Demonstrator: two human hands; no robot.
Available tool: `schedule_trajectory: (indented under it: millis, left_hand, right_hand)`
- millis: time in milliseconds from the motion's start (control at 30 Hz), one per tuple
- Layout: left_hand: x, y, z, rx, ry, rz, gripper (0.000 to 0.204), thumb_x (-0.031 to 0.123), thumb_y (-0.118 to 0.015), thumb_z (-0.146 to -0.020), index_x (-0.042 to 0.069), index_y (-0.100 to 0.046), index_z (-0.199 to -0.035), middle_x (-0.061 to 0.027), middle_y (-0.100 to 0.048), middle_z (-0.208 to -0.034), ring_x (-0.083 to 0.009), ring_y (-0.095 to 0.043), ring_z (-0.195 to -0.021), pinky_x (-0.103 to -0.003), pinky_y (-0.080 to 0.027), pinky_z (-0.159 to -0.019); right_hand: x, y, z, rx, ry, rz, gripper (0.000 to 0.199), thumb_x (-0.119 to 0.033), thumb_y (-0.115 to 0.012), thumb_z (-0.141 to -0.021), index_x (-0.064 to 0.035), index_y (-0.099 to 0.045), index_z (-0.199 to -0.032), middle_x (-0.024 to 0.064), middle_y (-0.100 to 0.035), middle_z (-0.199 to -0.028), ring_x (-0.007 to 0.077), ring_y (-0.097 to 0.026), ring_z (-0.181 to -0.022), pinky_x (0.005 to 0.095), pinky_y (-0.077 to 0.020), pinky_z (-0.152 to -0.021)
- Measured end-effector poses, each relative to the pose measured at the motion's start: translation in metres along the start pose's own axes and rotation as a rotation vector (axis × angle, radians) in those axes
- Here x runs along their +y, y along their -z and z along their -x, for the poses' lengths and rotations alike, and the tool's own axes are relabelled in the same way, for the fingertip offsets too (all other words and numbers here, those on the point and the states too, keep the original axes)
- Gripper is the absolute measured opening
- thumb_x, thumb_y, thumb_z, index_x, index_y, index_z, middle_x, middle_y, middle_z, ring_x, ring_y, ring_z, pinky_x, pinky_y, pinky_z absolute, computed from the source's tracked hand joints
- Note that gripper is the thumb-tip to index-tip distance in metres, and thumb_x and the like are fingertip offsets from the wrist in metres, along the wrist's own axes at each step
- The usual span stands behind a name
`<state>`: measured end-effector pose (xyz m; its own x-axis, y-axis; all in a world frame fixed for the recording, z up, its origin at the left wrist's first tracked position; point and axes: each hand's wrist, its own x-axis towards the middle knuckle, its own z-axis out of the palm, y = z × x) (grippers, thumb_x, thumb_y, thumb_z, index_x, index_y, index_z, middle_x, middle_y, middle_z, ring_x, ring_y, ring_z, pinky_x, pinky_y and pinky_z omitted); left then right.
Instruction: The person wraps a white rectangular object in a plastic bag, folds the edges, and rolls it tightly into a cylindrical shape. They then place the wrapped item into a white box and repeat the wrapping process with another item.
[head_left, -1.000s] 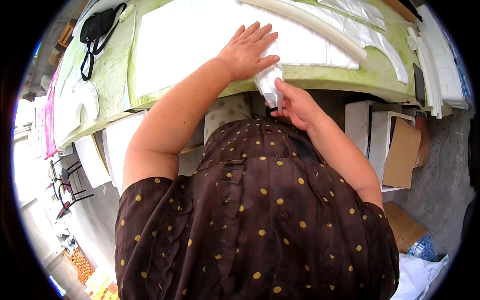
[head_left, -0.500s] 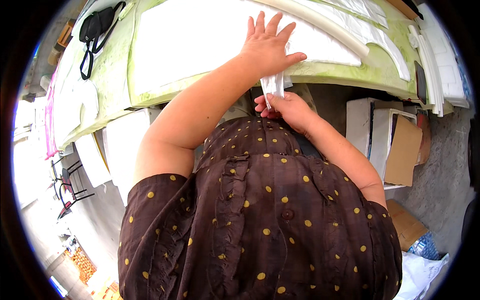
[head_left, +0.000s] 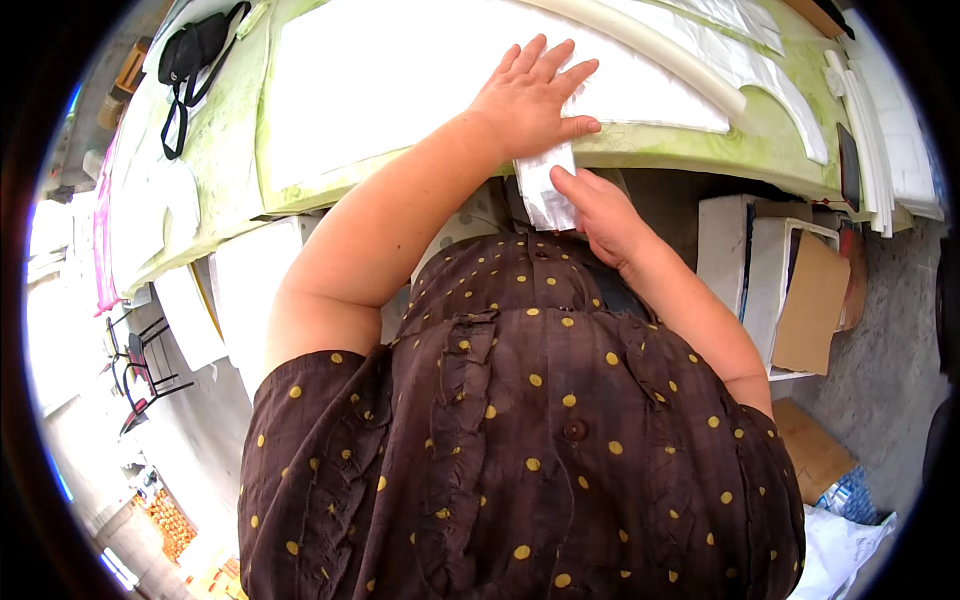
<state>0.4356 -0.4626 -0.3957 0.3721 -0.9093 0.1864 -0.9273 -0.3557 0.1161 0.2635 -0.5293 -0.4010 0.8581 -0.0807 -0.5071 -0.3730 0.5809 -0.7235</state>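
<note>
- The left hand point(head_left: 530, 100) lies palm down with its fingers spread, gripping nothing, over the upper part of a glossy white folded plastic strip point(head_left: 545, 195).
- The strip hangs over the near edge of a table with a pale green marbled cover point(head_left: 700, 150), its lower end close to the wearer's body.
- The right hand point(head_left: 608, 212) pinches the strip's right side, thumb on top; its fingers are partly hidden.
- The left hand hides part of the strip from view.
- Under and left of that hand spreads a large flat white sheet point(head_left: 380, 100).
- Beyond the fingertips, a long cream-coloured tube point(head_left: 665, 48) slants across the sheet, bounding the space on the far right.
- Past the tube lies a curved white flat piece point(head_left: 785, 105).
- A small black bag with a strap point(head_left: 195, 48) sits at the table's far left.
- Slim white rolls point(head_left: 870, 140) stick out at the right end.
- Below the table on the right stand white boxes point(head_left: 722, 240), a brown cardboard sheet point(head_left: 808, 300) leaning against one.
</note>
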Motion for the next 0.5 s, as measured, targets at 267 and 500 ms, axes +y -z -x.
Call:
schedule_trajectory:
  millis: [267, 500]
  left_hand:
    - [0.014, 0.004, -0.006, 0.054, 0.054, 0.126, 0.070, 0.057, -0.053, -0.095, 0.021, -0.038, -0.153, -0.0122, -0.029, -0.161, -0.0374, -0.021, -0.150, -0.050, -0.017, -0.123]
    - [-0.038, 0.014, 0.000, 0.135, 0.283, 0.285, 0.058, 0.036, -0.049, -0.100, 0.012, -0.038, -0.151, -0.0101, -0.031, -0.161, -0.0329, -0.020, -0.151, -0.048, -0.014, -0.123]
  right_hand:
    - [0.013, -0.001, -0.017, 0.008, -0.012, 0.163, 0.031, -0.023, -0.052, -0.102, 0.0054, -0.062, -0.109, 0.0110, -0.069, -0.091, 0.0172, -0.065, -0.078, 0.0298, -0.0523, -0.072]
    - [0.013, 0.005, -0.011, -0.044, -0.030, 0.047, 0.035, -0.024, -0.052, -0.103, 0.0068, -0.062, -0.115, 0.0127, -0.070, -0.095, 0.0183, -0.067, -0.083, 0.0303, -0.0541, -0.078]
